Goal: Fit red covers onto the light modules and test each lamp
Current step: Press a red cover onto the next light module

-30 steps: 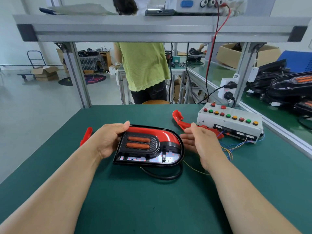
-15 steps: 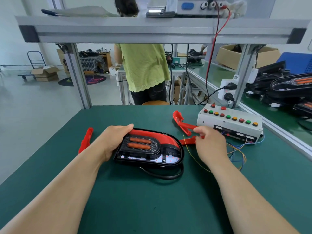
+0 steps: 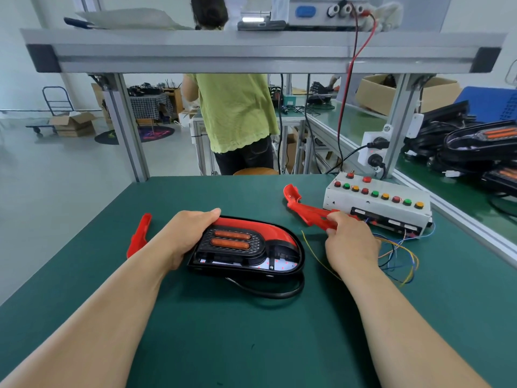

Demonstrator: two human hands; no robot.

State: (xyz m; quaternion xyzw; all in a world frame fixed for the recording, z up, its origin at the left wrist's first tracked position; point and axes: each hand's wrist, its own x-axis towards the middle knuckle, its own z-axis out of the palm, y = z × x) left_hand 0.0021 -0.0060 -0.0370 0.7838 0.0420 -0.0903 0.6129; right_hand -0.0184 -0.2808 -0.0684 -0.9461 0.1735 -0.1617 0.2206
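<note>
Red cover (image 3: pixel 310 215), long and thin: pinched at its near end by right hand (image 3: pixel 351 246), just beside the test box (image 3: pixel 376 201), apart from the light module (image 3: pixel 246 247) that left hand (image 3: pixel 183 236) grips at its left end. Risks: cover may flex or crack if pressed on askew; loose wires (image 3: pixel 397 253) by the right hand may snag, contact unclear.

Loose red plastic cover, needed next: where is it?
The loose red plastic cover lies on the green table mat in the head view, just left of the left hand gripping the black oval light module.
</note>
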